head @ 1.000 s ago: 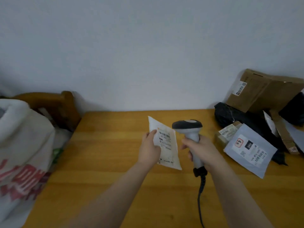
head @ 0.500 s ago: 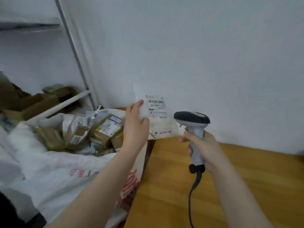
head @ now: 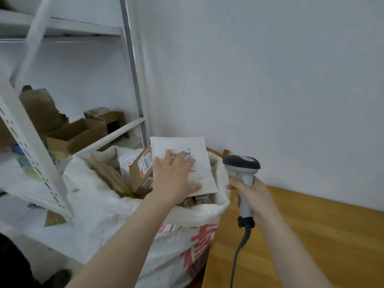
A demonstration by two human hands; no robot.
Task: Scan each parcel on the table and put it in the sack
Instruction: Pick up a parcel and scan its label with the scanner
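Directly beneath left fingers point(head: 180, 161) lies the parcel point(head: 200, 146).

The parcel point(head: 204, 171) is white, with a black barcode. The sack point(head: 104, 204) is white too, with big red characters on its side. The scanner point(head: 246, 183) is pale grey with a dark head, and the table point(head: 311, 235) is orange woodgrain.

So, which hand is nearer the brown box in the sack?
Left: the left hand rests on the white parcel beside the brown box; the right hand grips the scanner past the sack.
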